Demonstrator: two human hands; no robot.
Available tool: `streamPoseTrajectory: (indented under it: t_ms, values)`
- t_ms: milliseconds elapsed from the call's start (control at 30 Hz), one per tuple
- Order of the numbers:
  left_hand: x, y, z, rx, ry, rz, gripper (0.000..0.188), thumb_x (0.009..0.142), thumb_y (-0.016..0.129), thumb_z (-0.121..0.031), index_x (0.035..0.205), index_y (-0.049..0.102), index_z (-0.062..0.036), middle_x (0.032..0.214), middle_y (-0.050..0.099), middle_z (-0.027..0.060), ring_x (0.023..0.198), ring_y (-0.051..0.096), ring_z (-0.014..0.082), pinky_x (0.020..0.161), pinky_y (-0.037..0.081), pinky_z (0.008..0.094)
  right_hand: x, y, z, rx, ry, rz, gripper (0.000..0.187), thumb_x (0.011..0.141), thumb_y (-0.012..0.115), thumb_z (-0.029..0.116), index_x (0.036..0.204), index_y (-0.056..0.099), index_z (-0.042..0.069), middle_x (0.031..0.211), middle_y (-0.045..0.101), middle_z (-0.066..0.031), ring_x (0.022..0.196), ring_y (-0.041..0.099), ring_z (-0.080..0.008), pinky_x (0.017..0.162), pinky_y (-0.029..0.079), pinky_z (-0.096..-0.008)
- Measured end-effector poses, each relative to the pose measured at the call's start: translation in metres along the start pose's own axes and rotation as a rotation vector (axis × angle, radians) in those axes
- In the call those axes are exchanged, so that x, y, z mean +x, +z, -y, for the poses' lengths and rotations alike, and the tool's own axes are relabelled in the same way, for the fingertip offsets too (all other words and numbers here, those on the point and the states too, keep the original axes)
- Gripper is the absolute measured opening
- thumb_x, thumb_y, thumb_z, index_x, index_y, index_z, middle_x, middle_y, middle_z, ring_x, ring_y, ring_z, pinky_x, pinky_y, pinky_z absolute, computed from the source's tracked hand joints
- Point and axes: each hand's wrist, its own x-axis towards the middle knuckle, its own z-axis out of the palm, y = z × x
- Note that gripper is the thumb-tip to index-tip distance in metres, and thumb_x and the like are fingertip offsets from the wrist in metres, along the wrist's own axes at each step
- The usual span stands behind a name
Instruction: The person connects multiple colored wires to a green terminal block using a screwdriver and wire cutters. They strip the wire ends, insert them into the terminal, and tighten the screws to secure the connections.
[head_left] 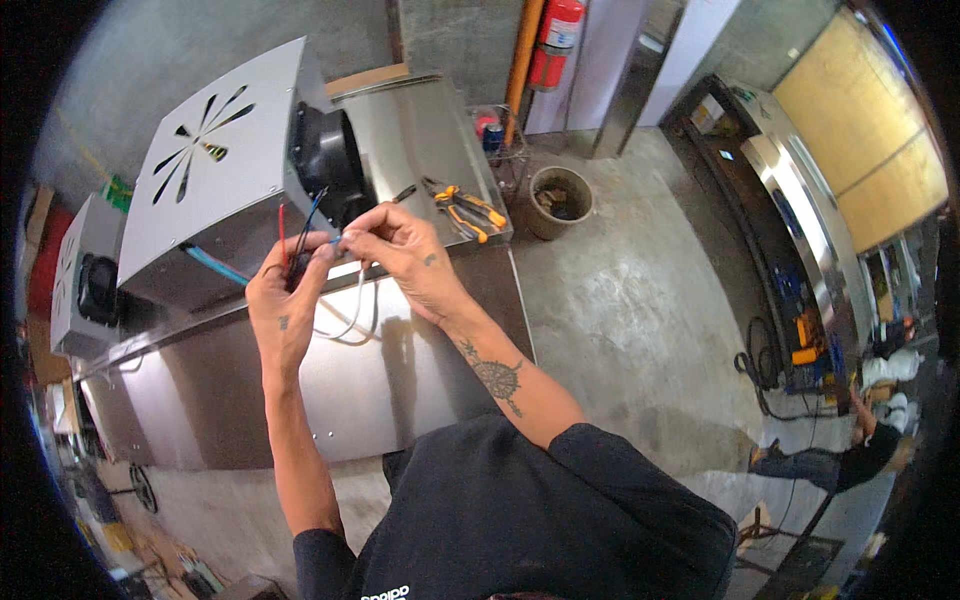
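Observation:
In front of a grey metal box [220, 130] with a petal-shaped cut-out, my two hands meet fingertip to fingertip. My left hand [282, 295] is closed in a pinch on thin blue wire [337, 240], with dark wires bunched by its fingers. From the other side my right hand [405, 258] pinches the same spot, its fingers partly covering it. A red wire [282, 222] rises beside my left hand. Below my fingers a white cable [352, 325] loops down. Pliers with orange and black handles [467, 212] lie on the steel surface to the right of my hands.
A black round fan housing [330, 150] sticks out of the box's right side. A second grey box [80, 275] stands at left. Beyond the steel bench [410, 120] are a bucket [560, 200] and a red fire extinguisher [555, 45]. Another person [860, 460] is at far right.

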Motion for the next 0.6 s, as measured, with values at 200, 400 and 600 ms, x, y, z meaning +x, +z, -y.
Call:
streamPoseTrajectory:
  t_ms: [200,400,600]
  values:
    - [-0.003,0.005,0.02,0.116,0.214,-0.112,0.015,0.104,0.076,-0.015,0.113,0.076,-0.0032,0.097,0.071,-0.0023,0.08,0.056,0.004,0.071,0.046,0.0229,-0.003,-0.003,0.017,-0.311,0.073,-0.029,0.022,0.104,0.078,0.024,0.111,0.077,0.003,0.103,0.078,-0.0053,0.09,0.07,-0.0111,0.079,0.056,-0.0271]
    - [-0.008,0.006,0.014,0.115,0.17,-0.081,0.016,0.101,0.078,-0.013,0.112,0.077,-0.0009,0.095,0.072,0.0028,0.078,0.057,0.0072,0.068,0.045,0.0257,0.031,-0.116,0.009,-1.733,-0.324,-0.37,0.044,0.102,0.073,0.039,0.12,0.071,-0.001,0.119,0.072,-0.0223,0.115,0.065,-0.0413,0.099,0.051,-0.0541]
    - [-0.008,0.002,0.008,0.073,0.106,-0.094,0.016,0.099,0.08,-0.013,0.111,0.08,-0.0022,0.089,0.067,0.0017,0.075,0.055,0.0084,0.067,0.044,0.0276,0.032,-0.148,-0.012,-2.165,-0.029,-0.168,0.054,0.098,0.073,0.046,0.121,0.069,-0.003,0.122,0.07,-0.0234,0.118,0.064,-0.0423,0.096,0.051,-0.0561]
